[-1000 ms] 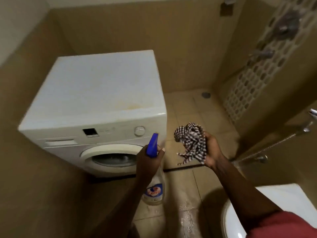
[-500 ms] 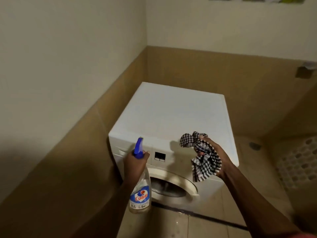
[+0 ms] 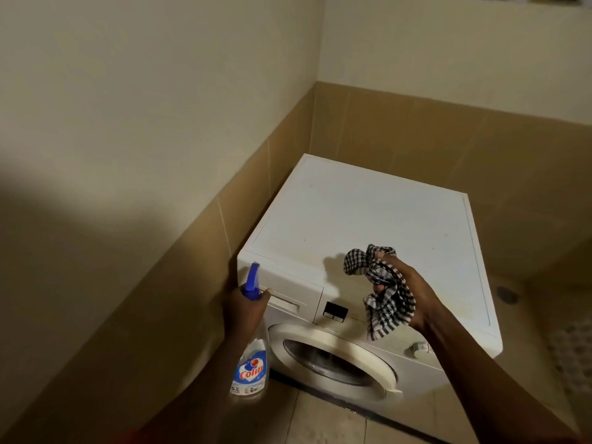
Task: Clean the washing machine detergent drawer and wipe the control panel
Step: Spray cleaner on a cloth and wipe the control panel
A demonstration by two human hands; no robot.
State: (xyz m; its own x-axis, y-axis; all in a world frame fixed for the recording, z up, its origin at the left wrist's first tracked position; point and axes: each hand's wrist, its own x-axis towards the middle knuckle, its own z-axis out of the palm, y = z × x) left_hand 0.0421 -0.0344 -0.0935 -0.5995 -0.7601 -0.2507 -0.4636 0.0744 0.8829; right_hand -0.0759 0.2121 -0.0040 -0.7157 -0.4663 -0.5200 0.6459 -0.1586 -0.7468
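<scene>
Beige floor tiles (image 3: 320, 421) are seen at the bottom of the view, in front of a white front-loading washing machine (image 3: 368, 219) that is set into the corner of a tiled room. Nearest the camera, a spray bottle (image 3: 251, 370) with a blue and red label is held upright by the left hand (image 3: 245, 310). Its neck is grasped by the curled fingers (image 3: 267, 291), and the blue nozzle is pointed up and away.

One fingertip is placed at the left end of the detergent drawer (image 3: 291, 293), which is shut flush in the upper left of the machine's front. Whether the drawer is actually touched cannot be settled, since the view is dim there.

To the right, a black-and-white checked cloth (image 3: 384, 302) is bunched in the right hand (image 3: 413, 299), whose fingers are clenched round it. Its loose end is hung down in front of the control panel (image 3: 355, 318). On that panel a small dark display (image 3: 335, 310) is seen just right of the drawer, and a round dial (image 3: 418, 347) is partly hidden by the right forearm. Below the panel, the round door (image 3: 333, 357) is closed.

Faint yellowish marks are shown on the lid near its front edge, where the cloth's shadow is cast. Behind the machine, brown wall tiles (image 3: 400, 139) are topped by pale painted wall.
</scene>
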